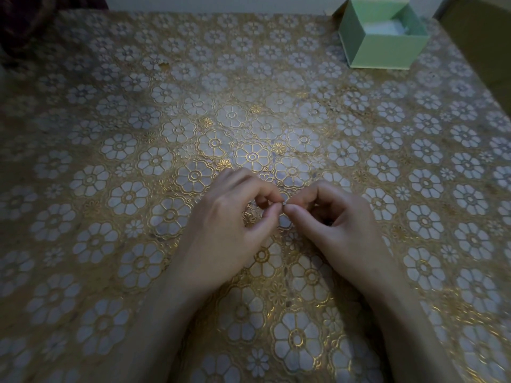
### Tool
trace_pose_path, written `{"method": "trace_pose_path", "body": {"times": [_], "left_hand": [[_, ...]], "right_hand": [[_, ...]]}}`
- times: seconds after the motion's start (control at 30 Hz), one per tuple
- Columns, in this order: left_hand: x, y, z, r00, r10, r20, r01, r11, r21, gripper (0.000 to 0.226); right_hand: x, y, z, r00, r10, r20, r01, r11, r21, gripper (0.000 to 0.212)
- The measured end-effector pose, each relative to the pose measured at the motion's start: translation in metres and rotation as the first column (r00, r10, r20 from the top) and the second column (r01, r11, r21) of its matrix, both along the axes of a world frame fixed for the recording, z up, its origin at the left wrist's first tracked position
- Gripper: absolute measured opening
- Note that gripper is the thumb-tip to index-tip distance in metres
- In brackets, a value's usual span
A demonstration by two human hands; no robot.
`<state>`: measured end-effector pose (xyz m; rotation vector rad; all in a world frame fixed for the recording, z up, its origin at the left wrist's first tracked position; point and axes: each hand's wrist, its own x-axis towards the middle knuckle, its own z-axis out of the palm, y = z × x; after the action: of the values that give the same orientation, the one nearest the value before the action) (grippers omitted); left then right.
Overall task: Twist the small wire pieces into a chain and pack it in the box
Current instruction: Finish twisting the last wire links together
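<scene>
Gold and white flowers cover the table cloth from edge to edge. Far back on the right sits a green box, open at the top, with something pale inside. Near the front, two bare hands meet above the cloth. The left hand and the right hand each curl in, thumb tip to fingertip. Between them they pinch a tiny wire bit. It is so small that its shape is hard to see. The box is well apart from the hands.
</scene>
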<state>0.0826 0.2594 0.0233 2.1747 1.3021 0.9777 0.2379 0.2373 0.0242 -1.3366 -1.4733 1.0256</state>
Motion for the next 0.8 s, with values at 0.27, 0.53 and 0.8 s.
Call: {"method": "trace_pose_path", "body": {"times": [0.27, 0.53, 0.8], "left_hand": [[-0.0015, 0.0004, 0.0021, 1.0, -0.029, -0.004, 0.029, 0.999, 0.019, 0.013], [0.0, -0.0004, 0.0016, 1.0, -0.008, -0.02, 0.009, 1.0, 0.03, 0.015], [0.0004, -0.0005, 0.0017, 0.999, -0.016, 0.048, 0.016, 1.0, 0.001, 0.013]], "right_hand": [[0.0003, 0.0006, -0.0018, 1.0, -0.021, -0.003, 0.021, 1.0, -0.012, 0.01], [-0.0006, 0.0002, -0.0017, 1.0, -0.02, -0.005, 0.02, 1.0, -0.001, 0.009], [-0.0025, 0.0, -0.0014, 1.0, -0.02, -0.02, 0.021, 1.0, 0.013, 0.008]]}}
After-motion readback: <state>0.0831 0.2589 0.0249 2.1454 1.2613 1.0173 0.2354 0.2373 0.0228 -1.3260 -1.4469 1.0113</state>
